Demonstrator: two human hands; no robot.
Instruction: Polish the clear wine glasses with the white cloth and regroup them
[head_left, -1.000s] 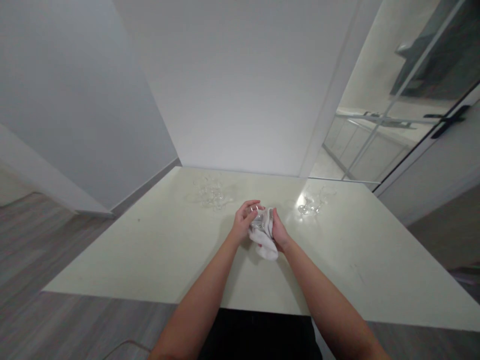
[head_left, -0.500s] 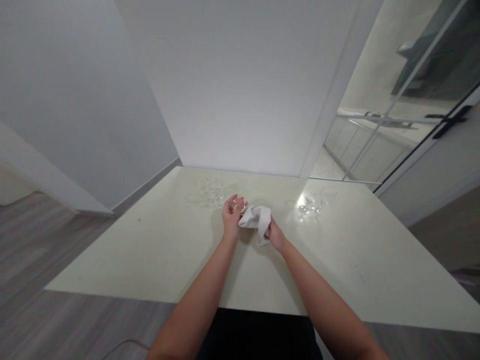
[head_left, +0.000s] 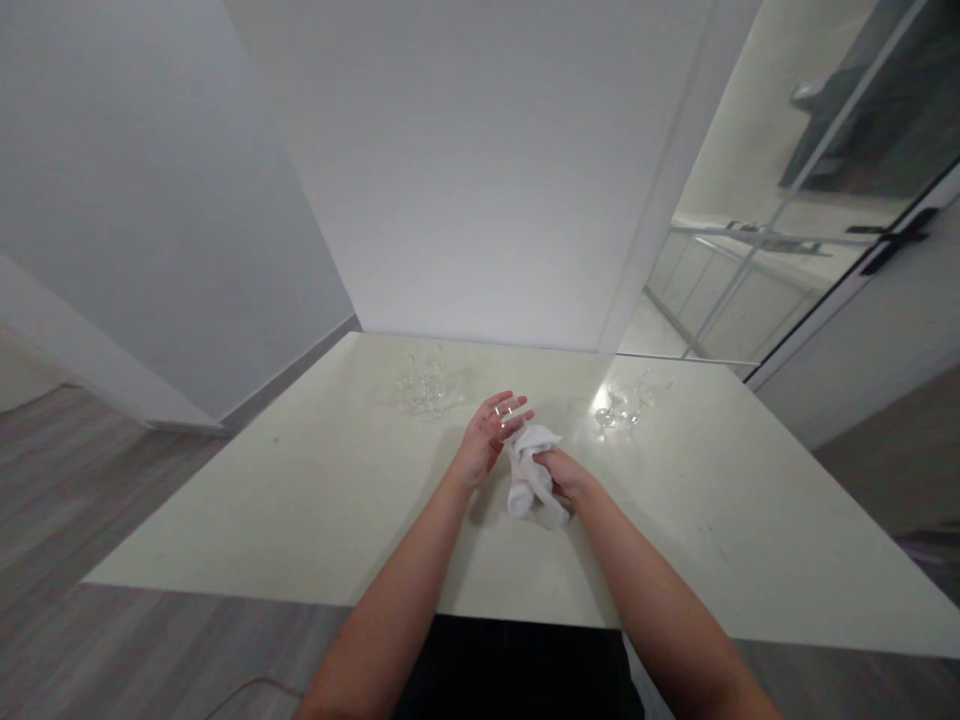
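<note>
My left hand (head_left: pixel 484 445) is raised over the middle of the pale table (head_left: pixel 285 500), fingers curved round a small clear glass (head_left: pixel 504 410) that shows only as faint glints. My right hand (head_left: pixel 564 470) is closed on a crumpled white cloth (head_left: pixel 527 482), which hangs from it just right of my left palm and touches the glass. Both forearms reach in from the bottom edge.
A cluster of clear glasses (head_left: pixel 424 385) stands at the table's far left, and another clear glass group (head_left: pixel 622 408) at the far right under a bright reflection. White walls close the back; a glass sliding door (head_left: pixel 757 260) is at the right.
My right hand has pulled the cloth back toward me and bunched it lower. My left hand has turned from the far glasses toward the cloth, fingers more spread.
</note>
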